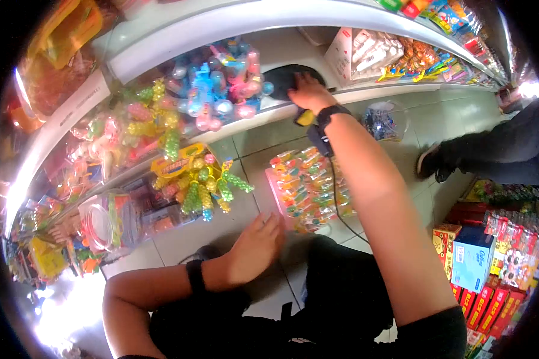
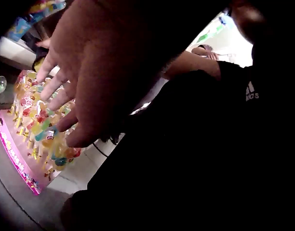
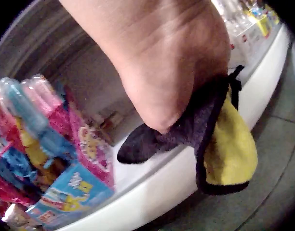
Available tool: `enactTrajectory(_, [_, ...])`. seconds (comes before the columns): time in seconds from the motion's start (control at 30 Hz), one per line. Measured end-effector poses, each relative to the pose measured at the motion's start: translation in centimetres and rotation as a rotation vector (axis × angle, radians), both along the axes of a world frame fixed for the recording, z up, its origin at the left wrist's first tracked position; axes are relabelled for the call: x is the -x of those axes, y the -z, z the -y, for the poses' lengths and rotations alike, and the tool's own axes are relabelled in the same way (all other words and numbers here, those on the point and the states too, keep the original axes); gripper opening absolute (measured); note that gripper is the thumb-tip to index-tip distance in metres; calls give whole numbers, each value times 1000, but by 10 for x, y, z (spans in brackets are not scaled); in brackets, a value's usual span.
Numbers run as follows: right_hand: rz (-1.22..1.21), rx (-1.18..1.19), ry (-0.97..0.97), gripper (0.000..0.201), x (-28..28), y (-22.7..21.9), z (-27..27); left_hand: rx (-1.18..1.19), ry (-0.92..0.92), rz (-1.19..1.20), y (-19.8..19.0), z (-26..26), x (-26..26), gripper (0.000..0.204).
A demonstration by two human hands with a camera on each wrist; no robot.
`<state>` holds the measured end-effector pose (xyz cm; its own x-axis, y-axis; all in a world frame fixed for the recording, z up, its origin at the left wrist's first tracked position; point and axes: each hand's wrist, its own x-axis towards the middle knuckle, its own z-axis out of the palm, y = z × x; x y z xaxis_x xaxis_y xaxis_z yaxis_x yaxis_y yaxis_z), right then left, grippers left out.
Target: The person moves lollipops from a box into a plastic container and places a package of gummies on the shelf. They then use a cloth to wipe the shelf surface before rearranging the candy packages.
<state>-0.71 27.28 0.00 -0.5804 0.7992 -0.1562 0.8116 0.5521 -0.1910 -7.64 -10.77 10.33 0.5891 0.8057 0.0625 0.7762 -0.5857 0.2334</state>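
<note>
On the curved white shelf [image 1: 257, 122], my right hand [image 1: 312, 94] presses on a dark cloth [image 1: 276, 81], its fingers laid over it. The right wrist view shows the cloth's yellow side [image 3: 230, 149] hanging over the shelf's front edge, the fingertips hidden. My left hand [image 1: 256, 248] is low over my lap and holds nothing, its fingers [image 2: 55, 88] loosely extended. Just beyond it stands a pink display box [image 2: 17, 156] full of wrapped candies on sticks [image 1: 308, 185], which the fingers overlap in the left wrist view.
Blue and pink toy tubes [image 1: 221, 84] stand left of the cloth, a white box of packets [image 1: 371, 51] to its right. Beaded grape-like toys [image 1: 206, 185] project from the lower shelf. A clear jar [image 1: 386, 122] sits on the floor near another person's leg [image 1: 491, 146]. Boxes [image 1: 473, 257] are stacked at right.
</note>
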Motion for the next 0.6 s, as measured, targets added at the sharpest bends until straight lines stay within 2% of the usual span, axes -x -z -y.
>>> enactTrajectory(0.07, [116,-32,276,67,-20,-34,15,-13,0,34,24,7,10,25])
enactTrajectory(0.13, [192,-91,396,69,-32,-26,7,-20,2,69,32,11,17,21])
enactTrajectory(0.2, [290,-26,438,70,-23,-29,7,94,-6,-10,28,13,23,16])
enactTrajectory(0.23, [318,-2,395,69,-13,-35,14,87,4,9,31,14,31,16])
enactTrajectory(0.27, [350,22,355,68,-3,-42,27,118,164,133,35,15,39,16])
enactTrajectory(0.3, [261,81,280,63,6,-48,42,145,333,257,39,15,42,16])
enactTrajectory(0.33, [168,131,203,59,17,-60,56,127,351,273,42,15,41,16])
enactTrajectory(0.4, [94,360,-29,50,32,-86,75,392,518,331,49,15,38,17])
enactTrajectory(0.43, [8,370,-46,46,25,-74,71,382,529,340,49,11,37,17])
enactTrajectory(0.47, [-11,402,-47,53,18,-92,75,377,505,402,46,9,39,19])
enactTrajectory(0.53, [-110,13,-104,62,-25,-36,35,376,480,448,41,5,46,21])
enactTrajectory(0.57, [-18,-13,78,66,-35,-37,29,372,434,506,38,0,49,22])
enactTrajectory(0.6, [51,-58,110,67,-56,-15,3,371,388,566,36,-3,52,24])
